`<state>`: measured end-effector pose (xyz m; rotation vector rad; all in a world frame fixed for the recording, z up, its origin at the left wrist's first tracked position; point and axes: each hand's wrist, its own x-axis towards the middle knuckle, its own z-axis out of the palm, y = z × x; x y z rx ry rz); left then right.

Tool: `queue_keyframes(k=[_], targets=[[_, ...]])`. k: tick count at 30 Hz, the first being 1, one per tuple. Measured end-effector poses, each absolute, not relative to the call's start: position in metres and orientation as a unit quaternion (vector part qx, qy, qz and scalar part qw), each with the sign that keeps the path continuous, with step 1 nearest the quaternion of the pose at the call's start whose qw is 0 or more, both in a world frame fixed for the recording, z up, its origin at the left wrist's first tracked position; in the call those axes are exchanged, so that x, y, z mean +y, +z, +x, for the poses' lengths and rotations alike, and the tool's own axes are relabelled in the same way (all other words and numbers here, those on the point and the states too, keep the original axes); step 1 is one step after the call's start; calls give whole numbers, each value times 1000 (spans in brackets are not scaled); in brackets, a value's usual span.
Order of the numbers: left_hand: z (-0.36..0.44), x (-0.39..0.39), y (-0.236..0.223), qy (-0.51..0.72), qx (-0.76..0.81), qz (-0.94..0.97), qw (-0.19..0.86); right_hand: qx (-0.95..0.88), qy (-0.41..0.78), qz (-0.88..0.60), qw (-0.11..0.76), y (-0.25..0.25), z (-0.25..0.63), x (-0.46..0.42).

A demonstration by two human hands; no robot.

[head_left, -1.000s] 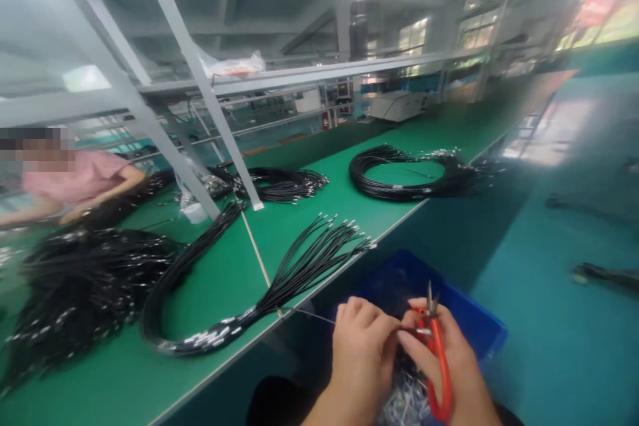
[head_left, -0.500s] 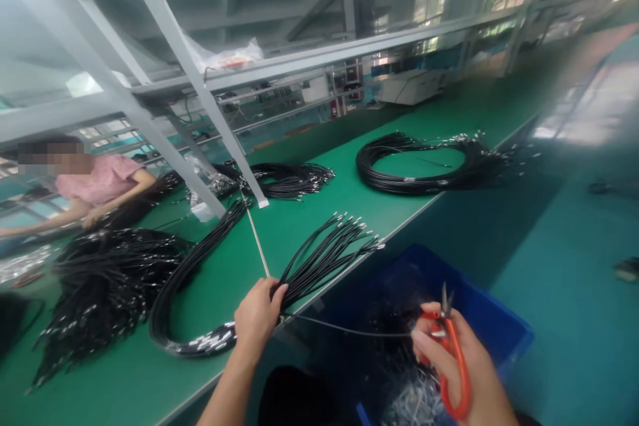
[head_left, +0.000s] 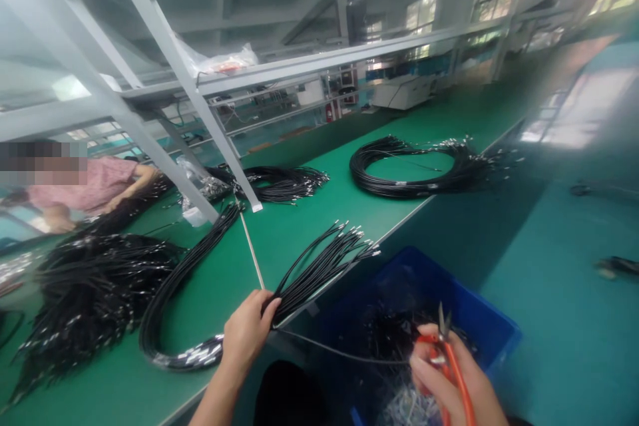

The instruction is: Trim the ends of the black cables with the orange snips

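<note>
My left hand (head_left: 247, 333) is closed round a bundle of black cables (head_left: 319, 269) at the edge of the green bench. The metal-tipped cable ends fan out beyond my fingers, and the rest curves back in a wide loop on the left. My right hand (head_left: 472, 373) holds orange-handled scissors (head_left: 444, 327), their short blades pointing up and slightly parted. From the bundle a single black cable (head_left: 339, 352) runs, sagging, to my right fingertips, which seem to pinch its end. That end is hidden by the fingers.
Below the bench edge stands a blue bin (head_left: 486, 319) with black and clear scraps. A coiled cable bundle (head_left: 399, 190) lies farther along the bench; a heap of cables (head_left: 94, 286) is at left. White frame posts (head_left: 219, 140) rise from the bench. A co-worker in a pink top (head_left: 107, 183) sits opposite.
The view has shifted slightly. My right hand is a little lower, and the single cable sags more. The co-worker's outstretched arm has drawn in. Both my grips stay the same.
</note>
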<state>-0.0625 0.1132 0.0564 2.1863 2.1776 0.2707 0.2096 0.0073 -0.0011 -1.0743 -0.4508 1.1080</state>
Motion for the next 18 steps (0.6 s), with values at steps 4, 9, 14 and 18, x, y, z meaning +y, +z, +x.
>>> queue_keyframes(k=[4,9,14,18], targets=[[-67,114,57,86,712,697,25,-213,488,-485,694,-6,205,5],[-67,119,54,86,741,666,27,-220,484,-495,687,-5,203,3],[-68,121,55,95,740,664,44,-212,485,-495,689,0,200,-1],[-70,126,56,96,749,652,76,-213,484,-506,681,3,199,-6]])
